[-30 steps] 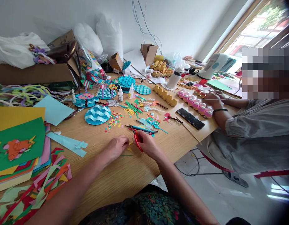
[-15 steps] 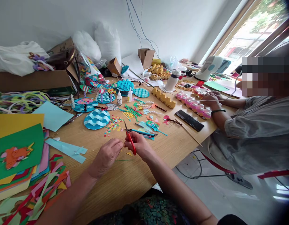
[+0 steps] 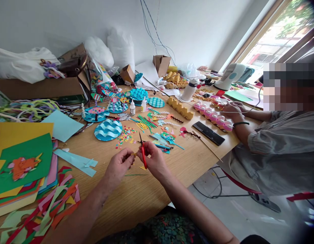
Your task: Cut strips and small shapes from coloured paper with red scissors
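My left hand (image 3: 120,166) is closed in a pinch on a small piece of yellow paper (image 3: 134,154). Close beside it, my right hand (image 3: 154,158) grips red-handled scissors (image 3: 143,154), their dark blades pointing up and away from me. The right fingertips reach to the other end of the yellow piece; whether they pinch it too is hard to see. Below the hands, a yellow scrap (image 3: 142,167) and a thin green strip (image 3: 135,175) lie on the wooden table (image 3: 116,200). Paper dots (image 3: 126,135) and a blue wavy paper disc (image 3: 108,129) are just beyond.
Coloured paper sheets (image 3: 27,145) and paper offcuts (image 3: 55,210) cover the left side. Glue bottles (image 3: 132,108), pens (image 3: 163,146) and a phone (image 3: 208,133) lie ahead. A co-worker in a grey shirt (image 3: 281,152) sits at the right, near a pink egg-carton strip (image 3: 213,116).
My hands have turned slightly, and the yellow piece now shows between them. The scissors stand more upright. The whole view has shifted a little to the right and down.
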A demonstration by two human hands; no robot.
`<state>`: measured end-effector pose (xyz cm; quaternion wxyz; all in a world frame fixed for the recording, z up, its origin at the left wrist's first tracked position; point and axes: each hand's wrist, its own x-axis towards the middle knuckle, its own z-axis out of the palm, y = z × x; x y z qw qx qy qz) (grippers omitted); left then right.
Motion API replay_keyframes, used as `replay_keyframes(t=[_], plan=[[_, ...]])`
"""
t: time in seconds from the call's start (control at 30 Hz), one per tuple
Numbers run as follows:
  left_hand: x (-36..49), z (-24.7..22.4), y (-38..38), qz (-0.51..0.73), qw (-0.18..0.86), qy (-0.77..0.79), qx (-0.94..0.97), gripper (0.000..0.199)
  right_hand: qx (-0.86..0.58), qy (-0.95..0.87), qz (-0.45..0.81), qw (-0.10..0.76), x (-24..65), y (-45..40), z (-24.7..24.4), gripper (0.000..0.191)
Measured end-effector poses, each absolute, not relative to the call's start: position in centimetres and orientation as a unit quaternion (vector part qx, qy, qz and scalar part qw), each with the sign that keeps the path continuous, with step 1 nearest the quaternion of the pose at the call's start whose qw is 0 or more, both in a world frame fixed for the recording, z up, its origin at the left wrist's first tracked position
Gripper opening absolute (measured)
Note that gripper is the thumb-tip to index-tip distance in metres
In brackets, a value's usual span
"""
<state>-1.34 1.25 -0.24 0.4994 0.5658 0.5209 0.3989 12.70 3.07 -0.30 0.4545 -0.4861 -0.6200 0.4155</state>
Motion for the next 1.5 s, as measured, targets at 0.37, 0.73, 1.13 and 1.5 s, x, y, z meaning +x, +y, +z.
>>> replay_keyframes(t=[0.37,0.73,1.13,1.5], plan=[[-1.5,1.4,0.8,0.55,0.534,0.502,0.4,0.014,-0.516,-0.71,0.419,0.233,15.5,-0.8,0.4,0.022],[-0.2,1.1,0.0,0.522,0.586,0.474,0.399,0.013,-0.513,-0.716,0.396,0.26,14.7,-0.6,0.2,0.028],[0.6,0.9,-0.3,0.508,0.62,0.453,0.389,0.01,-0.513,-0.71,0.394,0.278,15.5,-1.2,-0.5,0.028],[-0.5,1.4,0.5,0.442,0.6,0.491,0.451,0.013,-0.526,-0.606,0.51,0.311,17.3,-1.8,0.0,0.028]])
